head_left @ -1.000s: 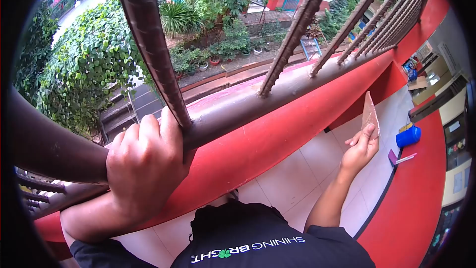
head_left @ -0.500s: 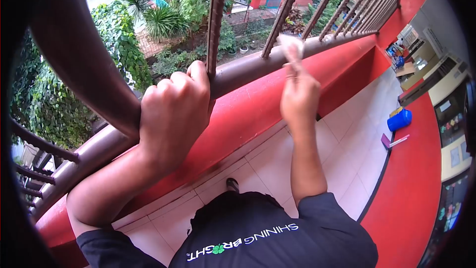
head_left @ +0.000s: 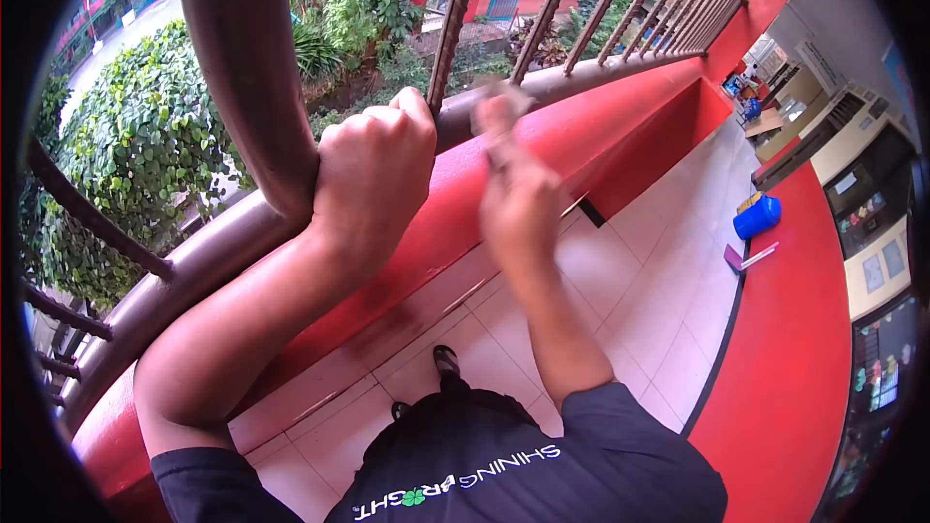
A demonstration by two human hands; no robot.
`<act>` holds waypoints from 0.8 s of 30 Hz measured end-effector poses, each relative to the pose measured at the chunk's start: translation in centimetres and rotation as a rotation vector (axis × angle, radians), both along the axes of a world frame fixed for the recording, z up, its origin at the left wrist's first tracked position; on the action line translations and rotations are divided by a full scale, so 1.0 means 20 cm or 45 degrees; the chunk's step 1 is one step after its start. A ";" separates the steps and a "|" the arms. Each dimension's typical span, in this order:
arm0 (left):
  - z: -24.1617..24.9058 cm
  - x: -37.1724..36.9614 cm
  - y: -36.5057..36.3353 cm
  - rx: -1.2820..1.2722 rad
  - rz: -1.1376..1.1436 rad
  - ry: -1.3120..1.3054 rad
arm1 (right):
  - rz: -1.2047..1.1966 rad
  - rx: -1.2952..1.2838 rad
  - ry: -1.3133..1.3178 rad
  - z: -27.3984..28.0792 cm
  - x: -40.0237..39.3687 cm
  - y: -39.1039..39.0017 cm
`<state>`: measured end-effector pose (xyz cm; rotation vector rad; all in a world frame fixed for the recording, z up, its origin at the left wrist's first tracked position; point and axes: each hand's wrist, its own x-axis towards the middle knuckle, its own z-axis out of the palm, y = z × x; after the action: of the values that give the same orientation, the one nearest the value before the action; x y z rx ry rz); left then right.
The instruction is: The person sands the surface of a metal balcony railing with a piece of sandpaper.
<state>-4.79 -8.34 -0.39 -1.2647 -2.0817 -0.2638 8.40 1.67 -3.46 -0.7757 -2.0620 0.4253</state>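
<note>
My left hand (head_left: 373,174) is wrapped around the brown metal rail (head_left: 211,250), between a thick curved brown post (head_left: 242,68) and a twisted upright bar (head_left: 455,29). Just to its right, my right hand (head_left: 528,213) is closed on a small pale cloth-like piece (head_left: 506,105). Motion smears both the fingertips and the pale piece, which overlaps the rail in this view. Below the rail runs a glossy red ledge (head_left: 601,116).
Leafy plants (head_left: 155,136) grow beyond the railing. Pale floor tiles (head_left: 630,242) line the walkway. On the right, a blue container (head_left: 758,218) and a pink dustpan-like object (head_left: 734,260) are near a red wall (head_left: 775,349).
My right hand has moved left and down in the view with the pale piece, closer to my left hand. The view has shifted; my left hand keeps its hold on the rail.
</note>
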 end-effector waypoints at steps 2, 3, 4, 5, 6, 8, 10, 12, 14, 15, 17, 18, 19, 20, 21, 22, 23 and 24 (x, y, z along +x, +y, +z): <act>0.00 0.00 0.00 0.007 -0.006 0.028 | 0.226 0.182 0.066 -0.03 0.00 -0.09; 0.00 -0.01 0.00 -0.009 -0.012 0.011 | -0.006 0.052 0.051 0.00 -0.02 0.02; 0.00 0.00 -0.01 -0.019 -0.017 -0.008 | 0.065 0.065 0.139 -0.01 -0.02 0.05; 0.00 0.00 0.00 -0.014 -0.025 -0.006 | 0.140 0.087 0.230 -0.01 -0.03 0.07; 0.00 -0.01 0.00 0.009 -0.009 0.026 | 0.139 0.102 0.238 0.00 -0.04 0.08; -0.02 -0.01 0.01 0.016 -0.002 0.050 | 0.181 0.207 0.198 -0.02 -0.04 0.08; 0.00 0.00 -0.01 0.039 -0.023 0.065 | 0.195 0.298 0.272 -0.07 -0.04 0.12; 0.00 0.00 0.00 0.081 -0.025 0.076 | 0.304 0.308 0.282 -0.07 -0.04 0.05; -0.01 0.00 0.00 0.091 -0.028 0.087 | 0.360 0.275 0.104 -0.05 -0.01 -0.11; -0.01 0.00 0.00 0.071 -0.033 0.071 | 0.355 0.256 0.103 -0.07 0.00 -0.04; 0.00 0.00 -0.01 0.068 -0.029 0.057 | 0.183 0.253 0.249 -0.06 -0.02 0.20; -0.01 0.00 -0.01 0.063 0.011 0.095 | 0.133 0.274 0.134 -0.04 -0.02 0.04; 0.00 0.00 0.00 0.056 0.048 0.136 | 0.377 0.290 0.168 -0.06 -0.01 -0.05; 0.00 0.00 0.01 0.054 0.048 0.137 | 0.332 0.280 0.081 -0.05 0.01 -0.04; 0.00 0.00 0.00 0.007 0.049 0.116 | 0.290 0.269 -0.010 -0.06 0.02 -0.01; 0.01 0.00 -0.01 -0.039 0.053 0.091 | 0.296 0.264 -0.017 -0.07 0.01 0.03; 0.00 0.01 -0.02 -0.033 0.065 0.075 | 0.236 0.327 0.118 -0.08 -0.02 0.12; 0.00 0.02 -0.01 -0.008 0.069 0.111 | 0.185 0.398 0.251 -0.08 -0.04 0.19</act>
<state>-4.48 -8.63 -0.36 -1.2001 -2.0409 -0.1748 7.63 5.55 -5.01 -0.3836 -1.9425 0.2395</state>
